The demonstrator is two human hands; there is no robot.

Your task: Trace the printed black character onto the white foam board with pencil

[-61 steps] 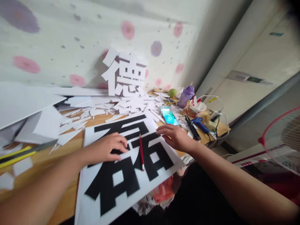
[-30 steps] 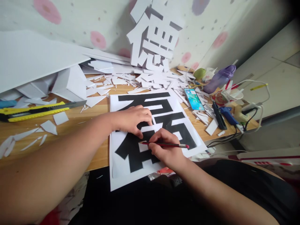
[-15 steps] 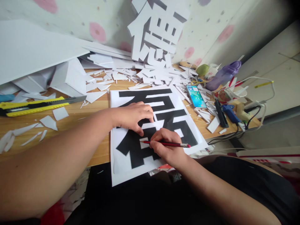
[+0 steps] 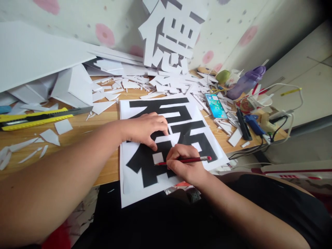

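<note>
My right hand point(image 4: 185, 162) grips a red and black pencil point(image 4: 192, 159), its tip at the lower edge of a small white square opening in a black paper character point(image 4: 141, 157). That black cut-out lies on a white board point(image 4: 129, 192), which juts over the table's front edge. My left hand point(image 4: 147, 129) rests on the cut-out with its fingers spread, thumb beside the square opening. The left palm and the right fingers cover parts of the black shape.
A yellow utility knife point(image 4: 38, 119) lies at left among white scraps point(image 4: 50, 136). Behind stands a white cut-out character point(image 4: 168, 38) against the wall. At right are a phone point(image 4: 216, 106), a purple bottle point(image 4: 245, 83), a blue glue gun point(image 4: 255, 124) and cables.
The pencil tip has moved down from the left side of the small white square to its lower edge. My left hand keeps its place on the paper.
</note>
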